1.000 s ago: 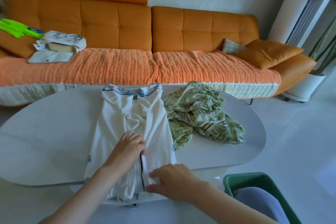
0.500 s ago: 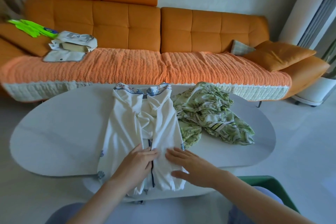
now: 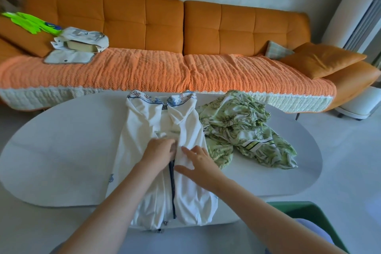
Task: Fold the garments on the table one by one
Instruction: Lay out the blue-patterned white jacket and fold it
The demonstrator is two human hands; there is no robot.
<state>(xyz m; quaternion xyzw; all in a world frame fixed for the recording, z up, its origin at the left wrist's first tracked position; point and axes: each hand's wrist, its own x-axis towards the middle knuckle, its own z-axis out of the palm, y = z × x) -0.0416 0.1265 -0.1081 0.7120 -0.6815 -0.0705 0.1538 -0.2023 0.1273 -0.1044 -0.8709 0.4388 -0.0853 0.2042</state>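
A white garment [image 3: 134, 150] with a patterned blue collar and a dark front seam lies lengthwise on the white oval table [image 3: 57, 150], its hem hanging over the near edge. My left hand [image 3: 159, 149] rests on its middle with fingers bent onto the fabric beside the seam; whether it pinches cloth I cannot tell. My right hand [image 3: 199, 164] lies flat, fingers straight, on the garment's right half. A crumpled green leaf-print garment [image 3: 243, 130] sits on the table to the right, touching the white one.
An orange sofa [image 3: 144, 27] with a knitted orange cover runs behind the table. On its left end lie a pile of folded pale clothes [image 3: 80, 42] and a bright green item [image 3: 26, 24]. Orange cushions [image 3: 321, 57] sit at its right end. A green bin [image 3: 309, 218] stands at bottom right.
Both hands have slid up the white garment from near its hem toward its middle. The right hand, earlier gripping the lower edge, now lies flat. The view has shifted.
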